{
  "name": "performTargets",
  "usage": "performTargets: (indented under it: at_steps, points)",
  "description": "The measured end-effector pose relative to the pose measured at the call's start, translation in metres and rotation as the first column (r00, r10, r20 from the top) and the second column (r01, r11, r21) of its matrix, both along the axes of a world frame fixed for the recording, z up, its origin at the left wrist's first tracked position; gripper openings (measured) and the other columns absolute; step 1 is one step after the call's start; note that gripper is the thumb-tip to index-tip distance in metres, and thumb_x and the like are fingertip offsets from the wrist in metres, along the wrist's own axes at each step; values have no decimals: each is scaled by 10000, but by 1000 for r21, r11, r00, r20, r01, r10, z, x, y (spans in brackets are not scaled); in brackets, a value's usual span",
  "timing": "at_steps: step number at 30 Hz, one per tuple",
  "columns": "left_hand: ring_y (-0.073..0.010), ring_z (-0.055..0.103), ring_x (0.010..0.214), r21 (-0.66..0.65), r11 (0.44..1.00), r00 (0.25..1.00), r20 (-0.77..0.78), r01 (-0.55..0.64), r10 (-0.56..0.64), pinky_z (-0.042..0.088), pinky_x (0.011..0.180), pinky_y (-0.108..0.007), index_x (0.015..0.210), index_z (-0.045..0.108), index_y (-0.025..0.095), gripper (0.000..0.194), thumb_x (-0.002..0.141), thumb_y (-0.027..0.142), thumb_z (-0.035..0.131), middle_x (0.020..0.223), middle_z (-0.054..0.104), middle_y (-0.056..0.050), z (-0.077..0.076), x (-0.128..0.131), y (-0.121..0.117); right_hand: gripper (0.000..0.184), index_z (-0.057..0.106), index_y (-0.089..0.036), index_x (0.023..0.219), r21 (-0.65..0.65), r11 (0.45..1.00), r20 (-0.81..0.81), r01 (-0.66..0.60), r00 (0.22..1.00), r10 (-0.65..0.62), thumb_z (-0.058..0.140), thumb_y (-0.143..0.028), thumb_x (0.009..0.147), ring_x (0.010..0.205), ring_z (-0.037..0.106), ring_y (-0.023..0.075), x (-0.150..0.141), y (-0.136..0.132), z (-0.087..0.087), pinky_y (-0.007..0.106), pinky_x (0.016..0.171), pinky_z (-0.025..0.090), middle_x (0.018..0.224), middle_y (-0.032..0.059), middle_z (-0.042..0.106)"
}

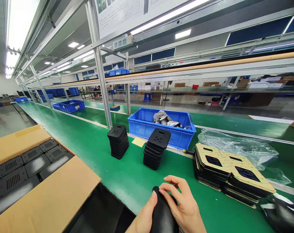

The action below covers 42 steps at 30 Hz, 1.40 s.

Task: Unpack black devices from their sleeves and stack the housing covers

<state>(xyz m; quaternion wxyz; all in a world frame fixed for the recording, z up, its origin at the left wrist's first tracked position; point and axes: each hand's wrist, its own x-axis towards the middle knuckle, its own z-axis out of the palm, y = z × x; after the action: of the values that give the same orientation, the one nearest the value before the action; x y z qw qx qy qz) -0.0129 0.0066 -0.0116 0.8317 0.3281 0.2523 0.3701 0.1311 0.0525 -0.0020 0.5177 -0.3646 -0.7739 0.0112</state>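
A smooth black plastic housing (162,215) is held over the front edge of the green bench, at the bottom of the view. My left hand (145,215) grips its left side, thumb along the upper end. My right hand (183,202) is bent round the right side, with thumb and index fingertip pinched at the top edge; whether a small piece lies between them is hidden. Beyond my hands stand two stacks of black plastic covers, a left stack (118,142) and a right stack (156,149), the right one leaning.
An open carton (71,191) of black slotted housings stands at left. A blue bin (161,129) with wrapped parts sits behind the stacks. Piles of cream-backed black pads (244,174), clear plastic film (239,149) and a screwdriver (188,151) lie right. A metal post (100,84) rises behind.
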Motion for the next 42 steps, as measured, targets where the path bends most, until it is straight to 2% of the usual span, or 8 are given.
performTargets:
  at_steps: [7, 13, 20, 26, 29, 33, 38, 42]
  points:
    - [-205, 686, 649, -105, 992, 988, 129, -76, 89, 528, 726, -373, 1244, 628, 171, 796, 843, 785, 319, 832, 741, -81, -2, -2, 8, 179, 523, -239, 810, -162, 960, 87, -230, 965, 246, 452, -218, 973, 933, 604, 183, 5, -3, 15, 270, 751, 558, 939, 49, 603]
    - [-221, 691, 644, -116, 993, 997, 74, 26, -18, 531, 793, -397, 1093, 699, 51, 930, 845, 803, 211, 787, 718, -131, -4, -7, 7, 74, 516, -247, 930, -88, 985, -121, -149, 983, 138, 547, -182, 947, 831, 632, 163, -8, 1, 13, 256, 728, 537, 892, 24, 624]
    - [-324, 718, 932, -68, 998, 997, 73, 17, -12, 492, 952, -516, 1322, 583, 227, 759, 861, 762, 304, 983, 739, -104, 9, -9, -1, 158, 550, -253, 943, -53, 971, -50, -234, 971, 232, 496, -104, 946, 783, 591, 159, -13, 3, 6, 273, 698, 514, 835, 3, 634]
    - [-264, 707, 696, -114, 993, 998, 56, -9, 16, 552, 778, -442, 1159, 679, 131, 791, 859, 761, 309, 806, 733, -104, -10, 2, 6, 174, 457, -233, 853, -218, 942, -19, -256, 966, 258, 392, -115, 962, 692, 511, 154, -11, 8, 6, 277, 618, 453, 791, 14, 542]
    - [-214, 658, 577, -196, 964, 976, 94, -177, 198, 521, 618, -354, 1068, 698, 95, 775, 830, 765, 387, 726, 709, -102, -15, -3, 18, 159, 447, -238, 862, -345, 872, 9, -348, 927, 374, 379, -160, 982, 696, 538, 132, -1, 0, 16, 240, 624, 472, 801, 0, 555]
    - [-177, 665, 714, -126, 802, 809, 0, -583, 588, 509, 721, -306, 1137, 664, 122, 655, 832, 686, 533, 922, 728, -97, -4, -29, 34, 196, 494, -241, 1099, -577, 684, -264, -446, 895, 361, 475, -403, 989, 764, 550, 126, 11, -10, 23, 235, 739, 484, 844, -2, 578]
    - [-268, 543, 1237, 432, 801, 852, -122, -415, 508, 380, 1070, -385, 1466, 401, 284, 692, 866, 579, 578, 1410, 566, -80, 2, -36, 29, 604, 570, -160, 858, -740, 361, -533, -568, 822, 202, 441, -749, 865, 437, 469, 93, -8, 2, 14, 211, 418, 344, 604, 1, 553]
    - [-263, 374, 1401, 603, 726, 842, -158, -331, 515, 233, 1180, -373, 1466, 388, 328, 596, 916, 509, 534, 1537, 427, -9, -5, -29, 24, 624, 491, -173, 658, -722, 337, -578, -604, 795, 185, 490, -775, 819, 341, 344, 45, -36, 6, 13, 183, 376, 237, 454, -34, 474]
